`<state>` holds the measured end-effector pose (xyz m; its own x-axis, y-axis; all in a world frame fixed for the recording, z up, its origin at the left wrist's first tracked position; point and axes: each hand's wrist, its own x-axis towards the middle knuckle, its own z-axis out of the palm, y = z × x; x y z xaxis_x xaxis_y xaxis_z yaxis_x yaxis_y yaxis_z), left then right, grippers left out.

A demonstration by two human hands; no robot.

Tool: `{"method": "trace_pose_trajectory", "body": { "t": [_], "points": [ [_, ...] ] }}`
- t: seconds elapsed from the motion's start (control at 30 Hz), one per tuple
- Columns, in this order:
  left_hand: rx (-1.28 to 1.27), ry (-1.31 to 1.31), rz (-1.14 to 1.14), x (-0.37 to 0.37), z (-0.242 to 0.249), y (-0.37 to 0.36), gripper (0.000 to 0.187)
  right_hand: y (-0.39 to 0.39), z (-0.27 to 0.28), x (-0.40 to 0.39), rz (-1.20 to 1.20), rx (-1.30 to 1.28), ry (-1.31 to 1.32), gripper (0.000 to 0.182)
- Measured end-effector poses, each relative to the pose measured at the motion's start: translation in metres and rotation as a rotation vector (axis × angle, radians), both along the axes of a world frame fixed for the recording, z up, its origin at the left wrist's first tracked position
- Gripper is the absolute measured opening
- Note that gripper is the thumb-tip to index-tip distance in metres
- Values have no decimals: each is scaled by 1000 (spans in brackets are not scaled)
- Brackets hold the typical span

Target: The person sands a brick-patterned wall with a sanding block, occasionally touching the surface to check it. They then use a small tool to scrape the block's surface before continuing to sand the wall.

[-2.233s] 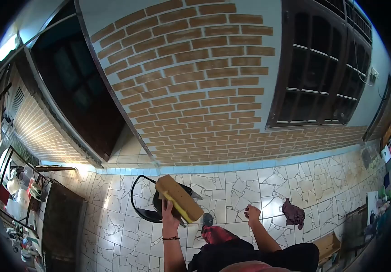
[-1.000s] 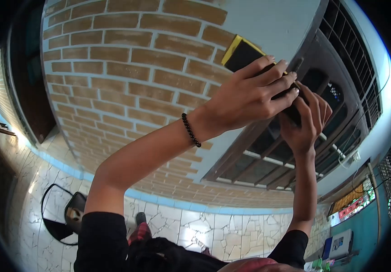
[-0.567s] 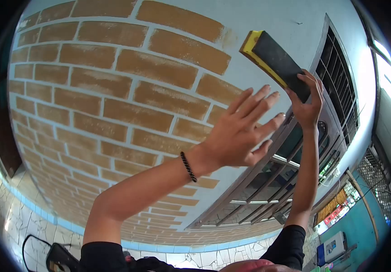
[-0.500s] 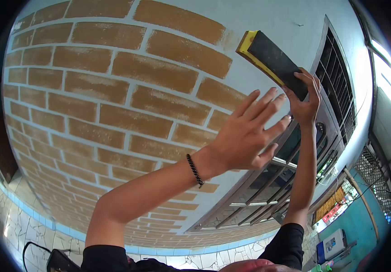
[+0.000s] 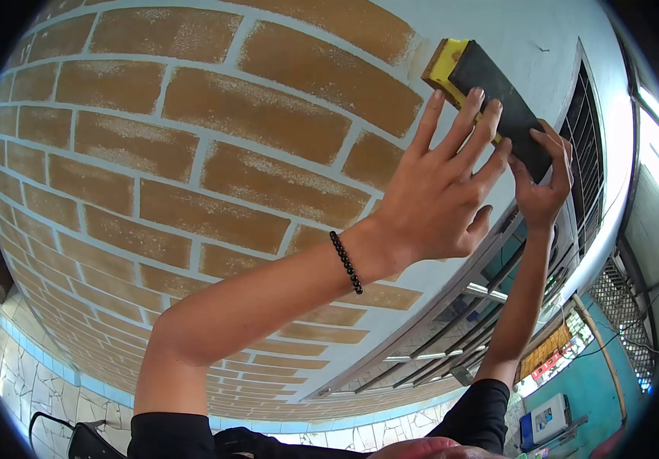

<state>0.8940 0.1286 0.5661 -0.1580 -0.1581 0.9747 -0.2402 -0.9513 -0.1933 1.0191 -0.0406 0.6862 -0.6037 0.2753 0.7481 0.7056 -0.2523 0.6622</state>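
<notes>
A long block with a dark grey face [image 5: 497, 99] and a yellow, brown-edged side is raised near the upper right of the wall. My right hand [image 5: 545, 176] grips its lower right end between thumb and fingers. Lower and to the left, my left hand [image 5: 440, 191] has its fingers spread, with the fingertips over the block's yellow edge; whether they press on it is unclear. A black beaded bracelet [image 5: 346, 262] circles my left wrist. Behind both hands stands a wall with a brown brick pattern [image 5: 257, 176] and pale lines.
A barred window [image 5: 583, 141] is at the upper right, and a framed, slatted opening [image 5: 429, 356] lies below the hands. A white and blue box [image 5: 547, 419] hangs by the teal wall [image 5: 566, 379]. Pale tiled floor [image 5: 39, 382] shows at the lower left.
My left hand has moved up to the block's edge. The block and my right hand now appear slightly farther right, and the view of the wall has shifted.
</notes>
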Motion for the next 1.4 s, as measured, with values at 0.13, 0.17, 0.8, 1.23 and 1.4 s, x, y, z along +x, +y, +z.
{"method": "trace_pose_trajectory", "body": {
  "t": [0.13,0.17,0.8,1.23,1.4],
  "points": [
    [-3,-6,17,4,3,5,65,2,1,1,-19,3,-35,51],
    [-5,-8,15,5,3,6,65,3,0,2,-17,0,-33,51],
    [-2,44,12,1,5,15,62,5,1,1,-35,5,7,50],
    [17,70,18,0,5,20,59,6,0,3,-17,-13,37,50],
    [17,67,6,0,5,21,58,7,0,5,-20,-8,38,50]
  ]
}}
